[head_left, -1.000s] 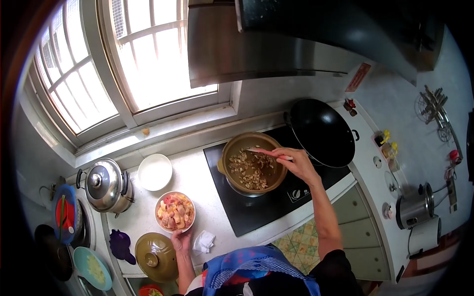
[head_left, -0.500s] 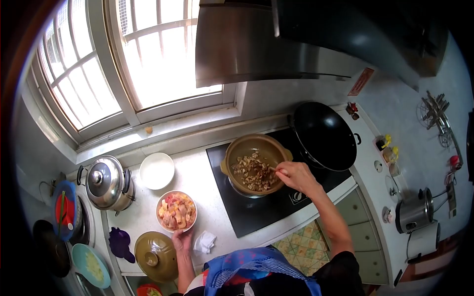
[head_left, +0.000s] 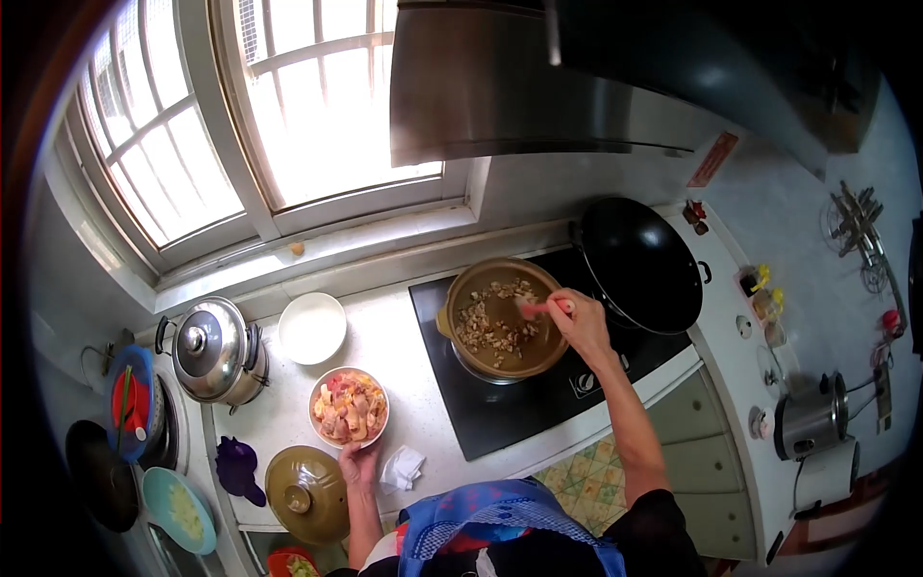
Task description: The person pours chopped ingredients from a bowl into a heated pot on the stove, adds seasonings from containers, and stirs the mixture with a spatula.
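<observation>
My right hand (head_left: 582, 327) is closed around the handle of a reddish spatula (head_left: 535, 309), whose blade end reaches into the brown clay pot (head_left: 454, 332). Small browned pieces of food (head_left: 492, 338) lie scattered over the pot's bottom; what they are I cannot make out. At the near edge of a white bowl (head_left: 315, 415), my left hand (head_left: 360, 464) grips the rim, its fingers partly hidden. Raw chopped meat, apparently chicken (head_left: 348, 412), fills that bowl. Close by the left wrist lies the pot's brown lid (head_left: 322, 510), knob up.
A black wok (head_left: 639, 264) sits right of the pot on the black cooktop (head_left: 452, 404). To the left are a white bowl (head_left: 312, 329), a steel lidded pot (head_left: 213, 351), a purple cloth-like item (head_left: 237, 469) and a turquoise bowl (head_left: 154, 514). Crumpled white tissue (head_left: 402, 468) lies beside my left hand.
My right hand has turned and lifted slightly, bringing the red spatula into view. The food pieces are spread differently in the pot. My left hand stays at the bowl.
</observation>
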Available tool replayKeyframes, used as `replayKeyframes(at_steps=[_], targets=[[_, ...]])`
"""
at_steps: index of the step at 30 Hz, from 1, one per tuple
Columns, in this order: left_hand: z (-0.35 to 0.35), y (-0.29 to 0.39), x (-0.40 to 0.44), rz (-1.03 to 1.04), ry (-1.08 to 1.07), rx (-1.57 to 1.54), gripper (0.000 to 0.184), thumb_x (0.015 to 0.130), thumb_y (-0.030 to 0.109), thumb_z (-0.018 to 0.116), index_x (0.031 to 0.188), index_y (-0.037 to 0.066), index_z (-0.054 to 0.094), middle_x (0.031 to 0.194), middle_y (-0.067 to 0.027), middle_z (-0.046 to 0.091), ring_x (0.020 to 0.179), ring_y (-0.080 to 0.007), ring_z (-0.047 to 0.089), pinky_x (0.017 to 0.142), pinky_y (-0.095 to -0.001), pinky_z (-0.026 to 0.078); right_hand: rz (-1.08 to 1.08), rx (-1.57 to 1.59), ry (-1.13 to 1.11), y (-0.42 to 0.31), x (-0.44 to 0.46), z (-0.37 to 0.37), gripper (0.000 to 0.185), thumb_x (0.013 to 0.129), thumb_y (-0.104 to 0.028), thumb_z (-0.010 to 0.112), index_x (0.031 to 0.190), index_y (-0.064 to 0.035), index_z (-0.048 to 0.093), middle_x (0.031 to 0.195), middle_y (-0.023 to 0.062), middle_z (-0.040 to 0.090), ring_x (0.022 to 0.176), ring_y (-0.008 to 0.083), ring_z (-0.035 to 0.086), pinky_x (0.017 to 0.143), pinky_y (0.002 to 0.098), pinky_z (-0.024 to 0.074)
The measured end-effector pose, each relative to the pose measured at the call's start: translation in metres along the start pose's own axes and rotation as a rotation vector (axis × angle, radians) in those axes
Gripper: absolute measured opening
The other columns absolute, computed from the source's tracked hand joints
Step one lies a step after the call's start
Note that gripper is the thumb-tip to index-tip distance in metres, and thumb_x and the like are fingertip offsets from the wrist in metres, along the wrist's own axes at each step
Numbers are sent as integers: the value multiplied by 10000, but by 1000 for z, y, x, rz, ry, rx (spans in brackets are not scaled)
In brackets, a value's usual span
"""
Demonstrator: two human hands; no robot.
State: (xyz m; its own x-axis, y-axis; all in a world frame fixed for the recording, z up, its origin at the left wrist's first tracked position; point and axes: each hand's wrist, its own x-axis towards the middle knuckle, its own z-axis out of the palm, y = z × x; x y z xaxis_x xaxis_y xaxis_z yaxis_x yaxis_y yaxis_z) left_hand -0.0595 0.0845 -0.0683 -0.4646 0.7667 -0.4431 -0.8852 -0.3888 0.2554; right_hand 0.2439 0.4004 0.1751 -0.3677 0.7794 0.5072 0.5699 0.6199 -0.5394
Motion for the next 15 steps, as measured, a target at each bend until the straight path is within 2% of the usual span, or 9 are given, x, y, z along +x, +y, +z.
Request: replayKeyframes(at_steps=[1,2,4,6,8,10,12,13,15], targets=[[0,0,-1,-2,8,-9,728,637,-33,514,1340,-15,325,1341,-186,420,1236,-371,402,1045,-543,326,-16,-71,-30,-7,-2,-10,136,797,-134,622,826,-2,636,672,93,596,579,85,543,537,228,435],[0,-1,-1,-4,17,-18,730,635,-33,514,1340,-14,326,1341,-186,420,1236,-371,403,1044,-543,327,-21,-72,-34,-21,-3,-19,136,797,-134,622,826,-2,636,672,93,596,579,85,543,537,228,435],[-1,-1,0,4,25,-8,728,633,-32,513,1337,-17,328,1339,-186,421,1235,-371,403,1044,-544,328,202,79,-280,-43,-7,-35,140,796,-148,594,785,-13,630,664,120,634,512,171,575,522,281,461],[-2,-2,0,9,30,9,727,631,-32,512,1335,-20,329,1338,-187,421,1235,-371,404,1043,-544,329,229,294,-296,-39,-13,-21,148,807,-164,607,829,-26,658,596,46,594,520,95,552,496,240,432],[0,-2,-1,21,30,23,718,633,-24,511,1328,-28,333,1333,-190,424,1231,-372,407,1040,-545,333,263,395,-313,-38,-9,-3,154,805,-175,623,817,-25,659,593,32,588,541,71,551,493,226,421],[7,-2,-4,20,27,28,712,636,-23,509,1326,-30,334,1333,-192,423,1228,-372,409,1039,-546,335,238,378,-277,-27,0,20,163,805,-191,626,812,-32,660,596,51,594,537,92,560,501,244,426],[7,-1,-4,21,25,33,707,638,-21,507,1324,-33,336,1332,-193,423,1226,-372,412,1037,-546,337,128,270,-62,-2,11,46,163,811,-199,616,816,-42,661,602,75,595,532,117,569,509,264,430],[4,-2,-3,13,12,20,703,641,-21,505,1324,-33,336,1332,-194,422,1224,-373,413,1035,-546,340,243,231,-75,-13,19,36,170,814,-214,612,822,-52,663,611,96,594,552,141,595,527,281,443],[0,-1,-1,4,6,6,698,645,-24,501,1323,-33,337,1335,-192,420,1221,-372,416,1033,-547,344,218,291,43,11,25,39,153,808,-183,628,821,-33,652,618,101,602,570,144,607,544,277,456]])
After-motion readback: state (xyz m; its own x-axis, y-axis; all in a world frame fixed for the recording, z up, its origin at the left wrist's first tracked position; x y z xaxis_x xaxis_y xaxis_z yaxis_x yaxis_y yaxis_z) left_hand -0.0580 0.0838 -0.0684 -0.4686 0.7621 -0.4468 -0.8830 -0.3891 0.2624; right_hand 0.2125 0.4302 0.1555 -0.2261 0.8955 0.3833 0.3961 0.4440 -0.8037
